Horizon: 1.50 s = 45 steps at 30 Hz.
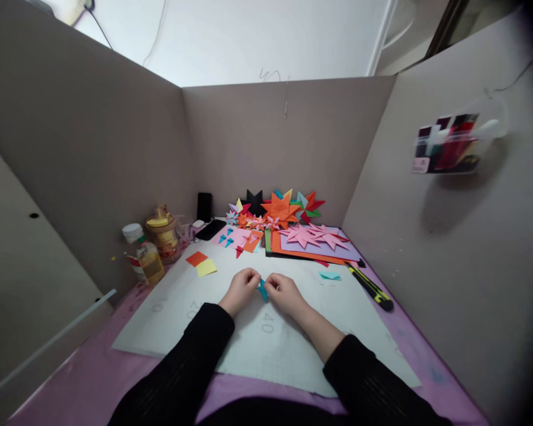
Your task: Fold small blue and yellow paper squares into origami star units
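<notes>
Blue paper point(263, 290), pink stars point(301, 236), cutter point(370, 287) — yellow-black

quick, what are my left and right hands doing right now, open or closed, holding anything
Left hand: closed, fingertips pinching the blue paper.
Right hand: closed, pinching the same blue paper.

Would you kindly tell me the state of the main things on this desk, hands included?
Left hand: pinching the blue paper
Right hand: pinching the blue paper
Blue paper: folded, held
Yellow square: flat, unfolded
Orange square: flat, unfolded
Turquoise paper: folded
Utility knife: lying down, blade unclear
Bottle: capped, partly full
Lying phone: screen dark
</notes>
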Each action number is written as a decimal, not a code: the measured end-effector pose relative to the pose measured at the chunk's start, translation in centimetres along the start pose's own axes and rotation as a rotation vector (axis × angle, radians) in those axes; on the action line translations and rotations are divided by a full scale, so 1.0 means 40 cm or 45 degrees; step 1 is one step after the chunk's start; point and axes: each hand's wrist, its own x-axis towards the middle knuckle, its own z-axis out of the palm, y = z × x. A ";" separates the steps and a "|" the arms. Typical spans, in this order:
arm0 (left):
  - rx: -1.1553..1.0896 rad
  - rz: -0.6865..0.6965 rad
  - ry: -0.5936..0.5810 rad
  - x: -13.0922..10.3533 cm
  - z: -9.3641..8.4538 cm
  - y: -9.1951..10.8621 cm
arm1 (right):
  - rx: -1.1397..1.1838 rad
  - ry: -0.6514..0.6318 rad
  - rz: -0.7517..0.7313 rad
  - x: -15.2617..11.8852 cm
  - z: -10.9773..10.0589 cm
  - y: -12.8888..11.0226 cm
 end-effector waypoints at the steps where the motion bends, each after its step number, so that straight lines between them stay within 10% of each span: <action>1: 0.011 0.009 -0.003 0.000 0.000 -0.001 | -0.001 -0.012 -0.004 0.000 0.001 0.000; 32: -0.135 -0.027 -0.247 -0.021 0.002 0.038 | 0.809 0.042 0.346 0.023 -0.006 0.021; 45: -0.241 -0.128 -0.141 -0.018 0.003 0.036 | 0.696 0.150 0.260 0.017 -0.007 0.005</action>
